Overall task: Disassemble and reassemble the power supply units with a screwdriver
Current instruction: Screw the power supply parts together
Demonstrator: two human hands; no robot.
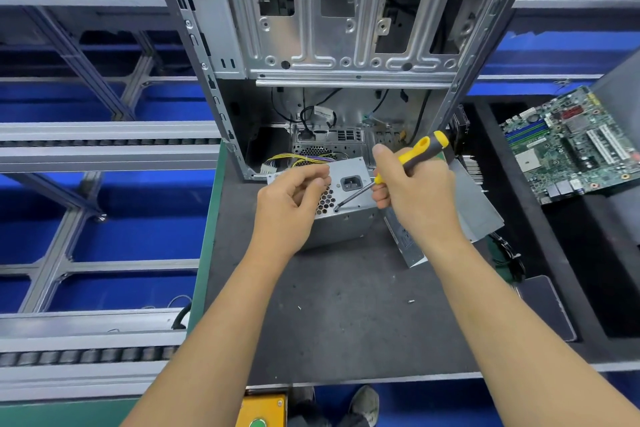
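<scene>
An open computer case [332,45] of stamped grey sheet metal stands at the far end of the table [346,315], its ribbed drive bays facing the camera and black cables hanging inside. Its lower opening sits directly behind the power supply unit [346,218], a boxy silver steel housing with a honeycomb vent grille and one black power socket on its facing side. A bundle of yellow and purple wires [301,160] runs from the unit's far edge toward the case. To the right, a flat grey metal cover [481,215] lies tilted against the unit's side, partly hidden by the right forearm. One green motherboard [571,146] lies well apart on the right, in a black foam tray. Two small screws rest on the dark grey mat nearer the person, one [411,301] right of the other [299,307].

The left hand [291,198] holds the unit's top left edge, fingers curled over the grille. The right hand [415,191] grips one screwdriver [408,163] with a yellow and black rubbery handle, fingers wrapped round it; its slim steel shaft slants down-left, tip touching the unit's face just below the grille.
</scene>
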